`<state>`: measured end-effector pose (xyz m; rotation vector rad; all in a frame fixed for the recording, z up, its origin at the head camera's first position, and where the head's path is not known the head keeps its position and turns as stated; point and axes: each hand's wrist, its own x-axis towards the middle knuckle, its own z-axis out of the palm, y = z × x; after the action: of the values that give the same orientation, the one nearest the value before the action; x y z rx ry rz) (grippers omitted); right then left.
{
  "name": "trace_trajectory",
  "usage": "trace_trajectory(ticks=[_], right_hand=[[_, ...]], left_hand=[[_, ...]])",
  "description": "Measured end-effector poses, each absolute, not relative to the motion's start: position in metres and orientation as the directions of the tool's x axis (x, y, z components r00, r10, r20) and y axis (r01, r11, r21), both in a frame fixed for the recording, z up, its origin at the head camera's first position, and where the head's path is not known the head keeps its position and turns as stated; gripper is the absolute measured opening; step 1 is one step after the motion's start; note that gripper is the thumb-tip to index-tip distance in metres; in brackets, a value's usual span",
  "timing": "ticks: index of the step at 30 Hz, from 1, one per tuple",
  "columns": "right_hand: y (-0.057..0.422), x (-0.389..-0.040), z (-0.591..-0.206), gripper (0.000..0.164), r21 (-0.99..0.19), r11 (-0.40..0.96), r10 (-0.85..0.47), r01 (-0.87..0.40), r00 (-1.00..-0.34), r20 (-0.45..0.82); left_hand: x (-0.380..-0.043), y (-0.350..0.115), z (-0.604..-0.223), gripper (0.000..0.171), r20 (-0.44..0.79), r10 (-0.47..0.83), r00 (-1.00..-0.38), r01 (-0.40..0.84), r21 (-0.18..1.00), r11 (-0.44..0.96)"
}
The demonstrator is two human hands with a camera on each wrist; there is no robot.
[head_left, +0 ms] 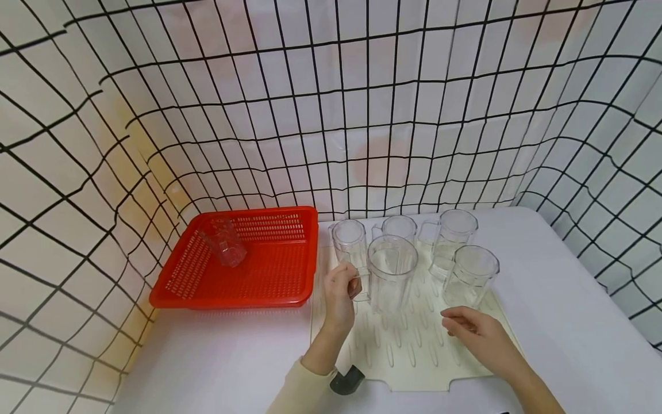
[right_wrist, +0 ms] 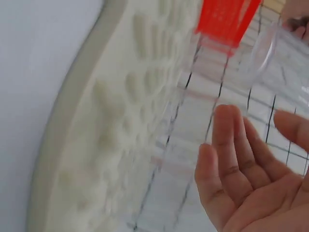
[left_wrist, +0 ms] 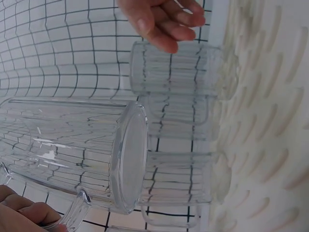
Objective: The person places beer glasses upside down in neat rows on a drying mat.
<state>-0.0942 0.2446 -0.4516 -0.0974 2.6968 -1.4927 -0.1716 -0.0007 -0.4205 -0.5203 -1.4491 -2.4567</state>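
My left hand (head_left: 339, 290) grips the handle of a clear mug (head_left: 394, 282), which is held upright above the cream ribbed mat (head_left: 424, 351). In the left wrist view, a gap shows between the base of this mug (left_wrist: 130, 157) and the mat. My right hand (head_left: 481, 336) holds nothing and hovers over the mat's right side, just in front of another clear mug (head_left: 469, 279). Its fingers (right_wrist: 227, 130) are loosely bent in the right wrist view. Behind the held mug stand more clear mugs at the back left (head_left: 347, 241), back middle and back right (head_left: 455, 233).
Left of the mat sits a red perforated basket (head_left: 274, 282) with a clear glass (head_left: 227, 247) tilted inside it. A white wall with black grid lines (head_left: 362, 109) closes off the back and both sides of the white table (head_left: 207, 362).
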Motion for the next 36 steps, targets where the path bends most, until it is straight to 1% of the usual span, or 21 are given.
trace_trajectory(ticks=[3, 6, 9, 13, 15, 19, 23, 29, 32, 36], right_hand=[[0.234, -0.102, -0.455, 0.034, -0.933, 0.358, -0.086, 0.040, -0.994, -0.075], [0.224, -0.109, -0.458, 0.042, -0.964, 0.232, -0.115, 0.129, -0.981, -0.159], [0.215, -0.114, -0.460, 0.053, -0.963, 0.168, -0.162, 0.209, -0.958, -0.236], [0.205, -0.116, -0.461, 0.061, -0.966, 0.121, -0.212, 0.228, -0.945, -0.249], [0.201, -0.116, -0.459, 0.061, -0.970, 0.093, -0.217, 0.223, -0.947, -0.238], [0.196, -0.115, -0.455, 0.056, -0.974, 0.026, -0.199, 0.225, -0.954, -0.225], [0.194, -0.114, -0.452, 0.054, -0.968, -0.020, -0.187, 0.251, -0.952, -0.243], [0.195, -0.114, -0.449, 0.055, -0.962, -0.066, -0.165, 0.264, -0.954, -0.250], [0.197, -0.115, -0.450, 0.049, -0.964, -0.098, -0.170, 0.247, -0.959, -0.228], [0.201, -0.116, -0.451, 0.040, -0.961, -0.155, -0.217, 0.228, -0.957, -0.192]], left_hand=[[-0.170, 0.001, -0.420, 0.029, 0.415, -0.016, -0.910, 0.371, 0.794, -0.481], [-0.168, 0.004, -0.420, 0.029, 0.408, -0.007, -0.913, 0.361, 0.799, -0.482], [-0.166, 0.005, -0.421, 0.028, 0.400, 0.002, -0.917, 0.352, 0.809, -0.471], [-0.165, 0.006, -0.422, 0.028, 0.381, 0.008, -0.924, 0.334, 0.819, -0.467], [-0.164, 0.006, -0.423, 0.029, 0.377, 0.010, -0.926, 0.329, 0.820, -0.468], [-0.165, 0.004, -0.425, 0.029, 0.386, 0.029, -0.922, 0.330, 0.821, -0.466], [-0.167, 0.000, -0.426, 0.028, 0.408, 0.086, -0.909, 0.332, 0.833, -0.442], [-0.169, -0.006, -0.421, 0.029, 0.452, 0.243, -0.858, 0.356, 0.865, -0.353], [-0.169, -0.009, -0.420, 0.027, 0.462, 0.314, -0.829, 0.374, 0.877, -0.303], [-0.169, -0.012, -0.421, 0.026, 0.474, 0.384, -0.792, 0.403, 0.879, -0.254]])
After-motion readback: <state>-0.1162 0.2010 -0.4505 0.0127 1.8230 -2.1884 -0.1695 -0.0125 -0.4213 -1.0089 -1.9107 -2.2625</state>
